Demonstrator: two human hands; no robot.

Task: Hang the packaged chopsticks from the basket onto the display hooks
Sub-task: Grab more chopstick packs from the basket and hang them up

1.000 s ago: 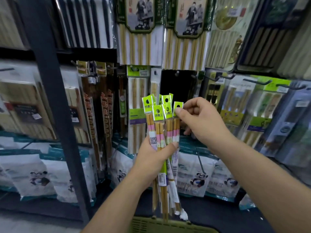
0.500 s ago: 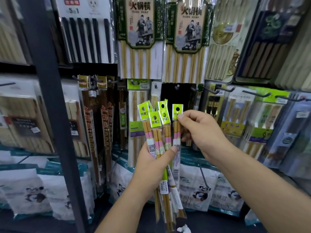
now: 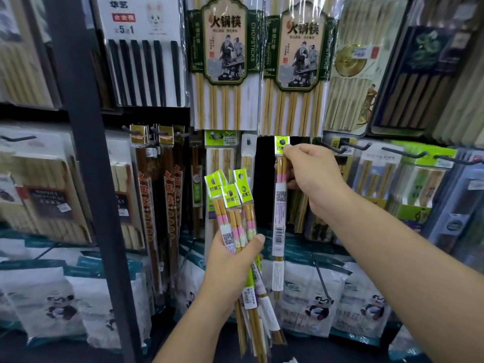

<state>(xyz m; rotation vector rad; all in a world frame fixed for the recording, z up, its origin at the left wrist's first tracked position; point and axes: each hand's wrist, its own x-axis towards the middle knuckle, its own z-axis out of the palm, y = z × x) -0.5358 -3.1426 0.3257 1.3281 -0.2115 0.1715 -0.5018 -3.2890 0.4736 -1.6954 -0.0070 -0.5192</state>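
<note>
My R hand (image 3: 311, 179) pinches the green header of one clear-sleeved pack of pink-banded bamboo chopsticks (image 3: 279, 205), raised to the dark gap (image 3: 264, 179) btwn hanging stock so its punched hole can meet a hook. The hook's hidden, so can't tell if it's on yet. L hand (image 3: 233, 263) clenches the bundle of matching packs (image 3: 235, 210) low and fanned, tops free for the next pick.

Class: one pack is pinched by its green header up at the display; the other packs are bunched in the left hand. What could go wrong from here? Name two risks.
1. The right hand pinches the single pack only at its green header, fingers close to the hole; the hole might miss the hook, which I cannot make out.
2. The left hand holds the fanned bundle low down, tops splayed; one pack might slide out of that grip.
</note>
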